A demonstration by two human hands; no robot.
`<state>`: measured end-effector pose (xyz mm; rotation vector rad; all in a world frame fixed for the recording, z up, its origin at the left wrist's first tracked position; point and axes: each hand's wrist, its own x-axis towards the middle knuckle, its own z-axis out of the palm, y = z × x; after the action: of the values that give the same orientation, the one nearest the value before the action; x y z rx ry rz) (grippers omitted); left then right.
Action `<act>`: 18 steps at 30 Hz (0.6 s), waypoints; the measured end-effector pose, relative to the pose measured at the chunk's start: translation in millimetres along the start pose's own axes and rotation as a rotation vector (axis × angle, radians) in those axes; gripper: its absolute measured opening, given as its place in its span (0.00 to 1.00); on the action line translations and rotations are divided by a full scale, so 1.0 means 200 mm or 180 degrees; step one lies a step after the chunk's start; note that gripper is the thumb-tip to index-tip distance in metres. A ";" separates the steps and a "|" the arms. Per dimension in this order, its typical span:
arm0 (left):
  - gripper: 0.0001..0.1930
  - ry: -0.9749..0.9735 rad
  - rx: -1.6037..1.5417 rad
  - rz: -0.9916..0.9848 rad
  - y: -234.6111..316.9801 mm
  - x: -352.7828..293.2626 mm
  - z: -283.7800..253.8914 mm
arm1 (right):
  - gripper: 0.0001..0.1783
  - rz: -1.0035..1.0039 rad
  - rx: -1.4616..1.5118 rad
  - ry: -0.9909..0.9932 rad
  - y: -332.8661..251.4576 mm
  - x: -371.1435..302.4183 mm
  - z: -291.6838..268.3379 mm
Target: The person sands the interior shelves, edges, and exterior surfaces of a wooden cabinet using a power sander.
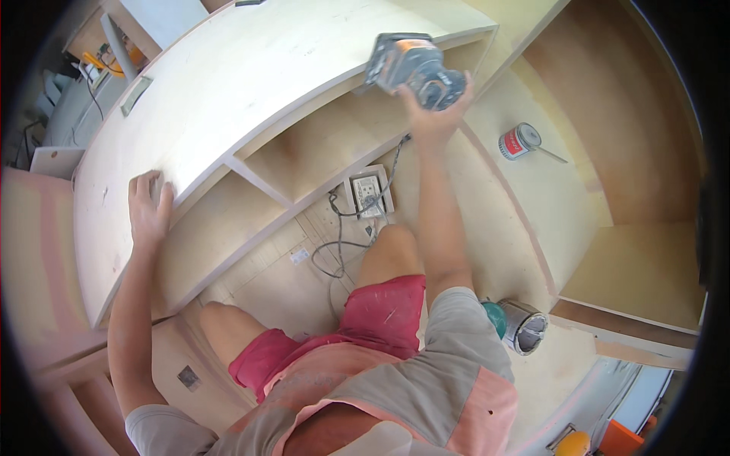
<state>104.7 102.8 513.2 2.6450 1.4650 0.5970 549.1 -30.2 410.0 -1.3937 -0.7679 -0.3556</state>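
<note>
In my right hand point(439, 118) is a dusty dark electric sander point(411, 67) with an orange patch, held by its rounded rear end. The sander is at the right part of the long pale board top point(251, 72), over its near edge; whether its pad touches the surface I cannot tell. My left hand point(150, 207) rests on the same board near its front edge at the left, fingers slightly bent and thumb apart, with nothing held. Below the board are open compartments, parted by an upright divider point(258, 181).
A dark cord point(340, 243) loops by a white socket box point(367, 191) near my knee. An open can point(526, 328) stands beside my right elbow; a smaller tin point(518, 141) with a stick is farther right. A small block point(137, 96) lies on the board's far left.
</note>
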 end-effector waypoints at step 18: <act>0.18 0.0059 0.0227 -0.0086 -0.03 -0.01 -0.01 | 0.54 0.0728 0.0016 0.0195 0.33 0.56 -0.14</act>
<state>98.9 104.0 512.6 2.6746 1.5531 0.5792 679.3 -21.9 434.8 -1.4427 -0.5520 -0.2164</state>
